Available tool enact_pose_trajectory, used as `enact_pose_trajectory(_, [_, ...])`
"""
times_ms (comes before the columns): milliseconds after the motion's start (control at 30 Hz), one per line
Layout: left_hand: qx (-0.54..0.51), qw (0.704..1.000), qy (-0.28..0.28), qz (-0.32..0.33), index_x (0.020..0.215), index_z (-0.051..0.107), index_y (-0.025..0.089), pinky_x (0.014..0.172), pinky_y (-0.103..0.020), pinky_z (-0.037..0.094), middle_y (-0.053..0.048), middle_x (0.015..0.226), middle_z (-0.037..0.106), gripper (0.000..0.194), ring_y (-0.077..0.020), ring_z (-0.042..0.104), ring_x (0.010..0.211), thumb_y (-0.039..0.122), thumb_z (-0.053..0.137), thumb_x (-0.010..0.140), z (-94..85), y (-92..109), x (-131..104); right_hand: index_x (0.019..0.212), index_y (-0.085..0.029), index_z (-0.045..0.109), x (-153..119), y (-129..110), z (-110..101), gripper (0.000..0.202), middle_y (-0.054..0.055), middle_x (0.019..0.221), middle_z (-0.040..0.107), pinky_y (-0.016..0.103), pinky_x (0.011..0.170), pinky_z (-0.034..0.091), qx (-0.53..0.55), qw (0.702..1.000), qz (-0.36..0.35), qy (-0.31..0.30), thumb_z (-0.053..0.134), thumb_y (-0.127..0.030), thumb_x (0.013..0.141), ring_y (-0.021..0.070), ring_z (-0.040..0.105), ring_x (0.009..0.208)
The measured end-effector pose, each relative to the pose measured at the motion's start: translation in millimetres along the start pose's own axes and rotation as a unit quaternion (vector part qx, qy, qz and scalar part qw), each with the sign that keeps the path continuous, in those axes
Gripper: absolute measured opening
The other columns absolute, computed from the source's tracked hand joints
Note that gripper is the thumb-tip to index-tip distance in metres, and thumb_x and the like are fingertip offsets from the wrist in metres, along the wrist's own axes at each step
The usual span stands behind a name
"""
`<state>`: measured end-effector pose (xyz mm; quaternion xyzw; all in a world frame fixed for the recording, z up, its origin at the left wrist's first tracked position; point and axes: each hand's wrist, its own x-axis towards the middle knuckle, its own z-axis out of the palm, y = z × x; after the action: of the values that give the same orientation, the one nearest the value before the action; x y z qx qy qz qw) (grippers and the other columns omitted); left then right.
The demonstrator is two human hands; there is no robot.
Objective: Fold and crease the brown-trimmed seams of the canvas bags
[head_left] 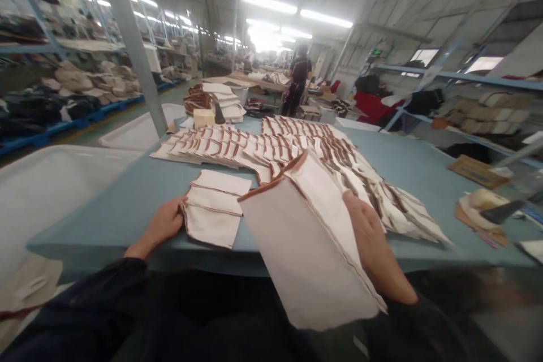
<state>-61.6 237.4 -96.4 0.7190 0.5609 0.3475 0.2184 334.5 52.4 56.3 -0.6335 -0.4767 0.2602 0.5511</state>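
Left hand pinches panel | right hand grips cloth, overlapping fabric rows | shelved bundles, maybe textile

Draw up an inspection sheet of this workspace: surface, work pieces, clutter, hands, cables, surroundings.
Surface: blue-green table, much of its middle covered by fabric.
Work pieces: larger panel, cream with brown edging, held up; smaller seamed piece at the near edge; overlapping rows of cream pieces behind.
Clutter: cardboard box and dark cone at right.
Hands: left hand grips the smaller seamed piece's left edge; right hand holds the larger panel.
Cables: nothing seen.
Surroundings: white bin at left, shelving at right, person standing beyond.
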Motion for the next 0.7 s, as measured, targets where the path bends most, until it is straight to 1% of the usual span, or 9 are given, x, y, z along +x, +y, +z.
enact_pose_trajectory(67, [0.012, 1.000, -0.011, -0.015, 0.111, 0.073, 0.016, 0.096, -0.046, 0.063, -0.010, 0.112, 0.079, 0.025, -0.0274, 0.076, 0.103, 0.039, 0.071, 0.100, -18.5, 9.3, 3.9, 0.082, -0.021, 0.069, -8.9, 6.2, 5.8, 0.065, 0.005, 0.070, 0.069, 0.033, 0.058, 0.050, 0.055, 0.995, 0.067, -0.046, 0.058, -0.085, 0.091, 0.0224, 0.059, 0.063])
enact_pose_trajectory(133, [0.028, 0.999, 0.002, -0.025, 0.109, 0.073, 0.014, 0.111, -0.056, 0.056, -0.015, 0.117, 0.079, 0.032, -0.0417, 0.071, 0.122, 0.039, 0.067, 0.091, -36.8, 25.9, -3.9, 0.087, -0.020, 0.075, -16.3, 14.3, 11.8, 0.068, 0.008, 0.077, 0.075, 0.036, 0.064, 0.055, 0.067, 0.990, 0.096, -0.072, 0.061, -0.086, 0.088, 0.0265, 0.065, 0.072])
enact_pose_trajectory(233, [0.034, 0.999, 0.032, -0.015, 0.122, 0.071, 0.016, 0.130, -0.064, 0.032, -0.020, 0.141, 0.071, 0.044, -0.0483, 0.052, 0.147, 0.046, 0.057, 0.093, -49.2, 66.7, -38.9, 0.092, -0.020, 0.079, -23.6, 27.3, 18.3, 0.064, 0.010, 0.088, 0.079, 0.038, 0.069, 0.057, 0.057, 0.983, 0.125, -0.124, 0.066, -0.082, 0.087, 0.0289, 0.067, 0.082])
enact_pose_trajectory(267, [0.025, 0.999, 0.024, -0.005, 0.129, 0.069, 0.018, 0.131, -0.060, 0.032, -0.017, 0.147, 0.069, 0.047, -0.0444, 0.051, 0.150, 0.048, 0.053, 0.097, -46.3, 83.2, -54.0, 0.093, -0.021, 0.079, -25.1, 31.6, 20.0, 0.062, 0.010, 0.089, 0.079, 0.038, 0.069, 0.056, 0.052, 0.980, 0.131, -0.142, 0.067, -0.081, 0.087, 0.0287, 0.066, 0.082])
enact_pose_trajectory(333, [-0.021, 0.999, -0.042, 0.017, 0.137, 0.068, 0.027, 0.125, -0.048, 0.046, -0.007, 0.148, 0.071, 0.048, -0.0331, 0.062, 0.142, 0.051, 0.044, 0.104, -30.4, 114.4, -82.0, 0.090, -0.022, 0.079, -27.5, 39.6, 23.0, 0.059, 0.010, 0.088, 0.078, 0.038, 0.069, 0.055, 0.045, 0.975, 0.142, -0.164, 0.067, -0.080, 0.088, 0.0276, 0.064, 0.080])
enact_pose_trajectory(400, [-0.175, 0.973, -0.150, 0.009, 0.148, 0.063, 0.024, 0.122, -0.047, 0.049, -0.010, 0.156, 0.066, 0.054, -0.0333, 0.061, 0.144, 0.051, 0.056, 0.101, -7.6, 136.8, -101.0, 0.088, -0.023, 0.078, -30.4, 45.4, 24.9, 0.060, 0.009, 0.086, 0.077, 0.038, 0.069, 0.055, 0.054, 0.968, 0.165, -0.180, 0.067, -0.081, 0.087, 0.0265, 0.062, 0.078])
enact_pose_trajectory(433, [-0.225, 0.962, -0.153, -0.006, 0.147, 0.062, 0.022, 0.121, -0.046, 0.049, -0.013, 0.156, 0.065, 0.059, -0.0345, 0.061, 0.143, 0.050, 0.066, 0.094, 3.2, 143.3, -106.6, 0.087, -0.023, 0.078, -32.4, 47.2, 25.0, 0.060, 0.008, 0.085, 0.076, 0.038, 0.068, 0.054, 0.065, 0.963, 0.180, -0.187, 0.066, -0.082, 0.087, 0.0262, 0.062, 0.077])
enact_pose_trajectory(567, [-0.337, 0.918, -0.187, -0.089, 0.125, 0.073, 0.018, 0.097, -0.038, 0.060, -0.011, 0.116, 0.081, 0.044, -0.0307, 0.074, 0.110, 0.040, 0.073, 0.087, 26.5, 147.9, -116.3, 0.085, -0.024, 0.077, -43.0, 48.4, 21.6, 0.057, 0.007, 0.085, 0.076, 0.036, 0.067, 0.052, 0.128, 0.941, 0.232, -0.211, 0.067, -0.081, 0.088, 0.0248, 0.061, 0.075])
enact_pose_trajectory(700, [-0.353, 0.885, -0.293, -0.075, 0.113, 0.079, 0.018, 0.087, -0.033, 0.060, -0.007, 0.101, 0.081, 0.032, -0.0282, 0.073, 0.098, 0.039, 0.071, 0.091, 20.3, 156.1, -122.6, 0.084, -0.020, 0.072, -45.3, 56.3, 23.4, 0.063, 0.003, 0.074, 0.069, 0.030, 0.059, 0.045, 0.166, 0.923, 0.263, -0.227, 0.068, -0.082, 0.087, 0.0185, 0.054, 0.064])
